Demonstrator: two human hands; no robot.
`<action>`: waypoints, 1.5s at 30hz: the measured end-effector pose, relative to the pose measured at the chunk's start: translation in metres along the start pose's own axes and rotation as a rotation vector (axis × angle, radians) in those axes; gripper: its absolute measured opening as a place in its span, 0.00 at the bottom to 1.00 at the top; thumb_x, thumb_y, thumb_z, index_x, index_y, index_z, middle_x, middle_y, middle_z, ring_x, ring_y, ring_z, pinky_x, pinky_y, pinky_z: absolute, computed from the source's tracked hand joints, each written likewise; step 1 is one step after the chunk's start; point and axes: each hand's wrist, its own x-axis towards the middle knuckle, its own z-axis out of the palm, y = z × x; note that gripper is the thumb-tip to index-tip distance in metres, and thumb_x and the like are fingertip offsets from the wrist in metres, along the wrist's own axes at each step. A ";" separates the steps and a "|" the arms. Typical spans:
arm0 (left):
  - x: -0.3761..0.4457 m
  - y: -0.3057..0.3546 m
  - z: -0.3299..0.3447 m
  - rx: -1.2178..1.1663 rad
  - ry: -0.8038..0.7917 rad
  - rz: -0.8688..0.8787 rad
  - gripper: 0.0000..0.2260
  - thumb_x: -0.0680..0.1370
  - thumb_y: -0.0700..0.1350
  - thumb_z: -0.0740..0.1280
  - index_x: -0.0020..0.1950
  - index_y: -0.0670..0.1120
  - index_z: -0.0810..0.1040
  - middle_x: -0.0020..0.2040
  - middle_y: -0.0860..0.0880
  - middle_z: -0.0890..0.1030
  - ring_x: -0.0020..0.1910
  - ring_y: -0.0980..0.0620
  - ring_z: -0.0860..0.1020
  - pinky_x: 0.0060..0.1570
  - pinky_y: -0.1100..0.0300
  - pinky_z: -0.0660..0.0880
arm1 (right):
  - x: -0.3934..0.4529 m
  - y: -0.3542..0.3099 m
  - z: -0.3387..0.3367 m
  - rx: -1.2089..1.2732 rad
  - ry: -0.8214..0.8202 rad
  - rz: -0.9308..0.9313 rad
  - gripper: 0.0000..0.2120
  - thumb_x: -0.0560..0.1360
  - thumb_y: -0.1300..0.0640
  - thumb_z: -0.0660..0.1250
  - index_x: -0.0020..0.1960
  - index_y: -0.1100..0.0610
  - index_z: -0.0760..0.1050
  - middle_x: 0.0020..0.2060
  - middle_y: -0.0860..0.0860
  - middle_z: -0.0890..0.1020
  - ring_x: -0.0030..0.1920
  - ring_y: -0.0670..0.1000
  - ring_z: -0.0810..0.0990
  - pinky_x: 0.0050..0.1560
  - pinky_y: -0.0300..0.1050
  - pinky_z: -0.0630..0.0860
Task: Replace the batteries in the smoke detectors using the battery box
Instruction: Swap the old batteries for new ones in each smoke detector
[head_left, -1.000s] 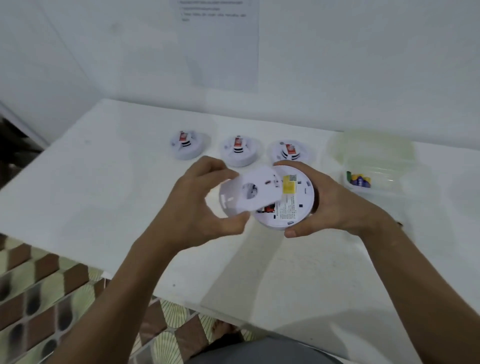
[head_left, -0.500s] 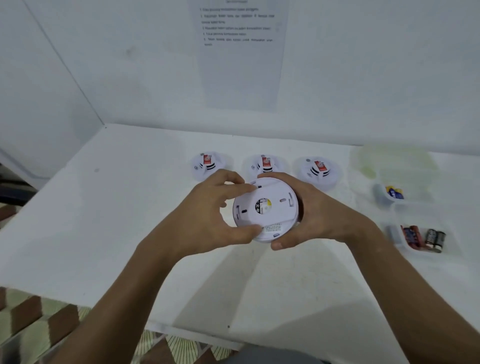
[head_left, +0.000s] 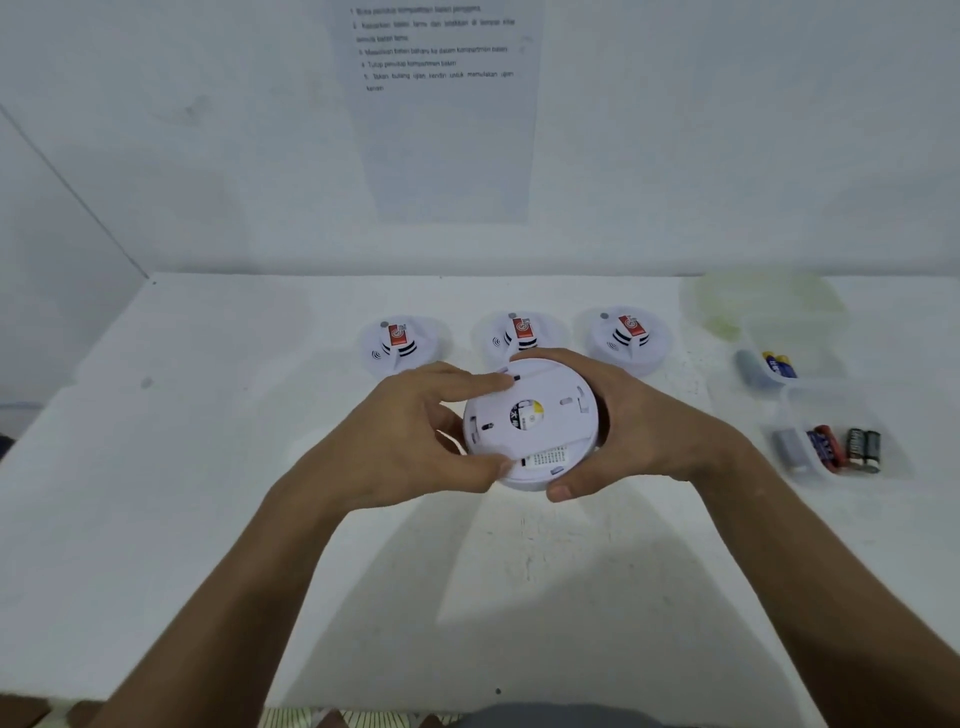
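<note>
smoke detector (head_left: 532, 423) held back-up above table (head_left: 208, 467) | gripped by left hand (head_left: 410, 441), fingers curled on rim | clasped by right hand (head_left: 644, 426) | battery box (head_left: 831, 415) at right

Both hands, L (head_left: 410, 441) & R (head_left: 654, 431), grip white detector (head_left: 535, 421), back cover facing up, above table (head_left: 208, 467).

Paper sheet (head_left: 447, 114) on wall: numbered printed lines, blurred; legible fragments "Tutup penutup kompartemen baterai" and "baterai baru ke dalam kompartemen baterai". Held smoke detector (head_left: 532, 423): small printed label near lower edge, unreadable. Red labels on three detectors behind: illegible.
</note>
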 end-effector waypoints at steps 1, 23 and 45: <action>0.001 -0.002 -0.003 -0.011 -0.009 0.007 0.31 0.62 0.46 0.80 0.64 0.56 0.79 0.56 0.55 0.79 0.43 0.53 0.84 0.41 0.63 0.79 | 0.002 0.000 0.001 0.007 -0.007 0.006 0.44 0.60 0.69 0.81 0.72 0.53 0.67 0.64 0.51 0.78 0.66 0.51 0.76 0.61 0.49 0.79; -0.008 -0.024 -0.016 -0.473 0.025 0.137 0.30 0.69 0.35 0.74 0.69 0.50 0.71 0.62 0.48 0.80 0.54 0.45 0.82 0.51 0.54 0.79 | 0.012 0.007 0.019 -0.382 0.168 0.015 0.48 0.59 0.49 0.78 0.71 0.35 0.55 0.63 0.35 0.66 0.63 0.42 0.70 0.58 0.39 0.75; -0.017 -0.018 -0.004 0.089 0.125 0.051 0.38 0.60 0.56 0.79 0.69 0.59 0.72 0.51 0.63 0.80 0.39 0.56 0.77 0.41 0.63 0.80 | 0.015 0.019 0.024 -0.082 0.188 -0.056 0.49 0.57 0.55 0.84 0.73 0.47 0.66 0.70 0.46 0.73 0.70 0.50 0.72 0.65 0.54 0.77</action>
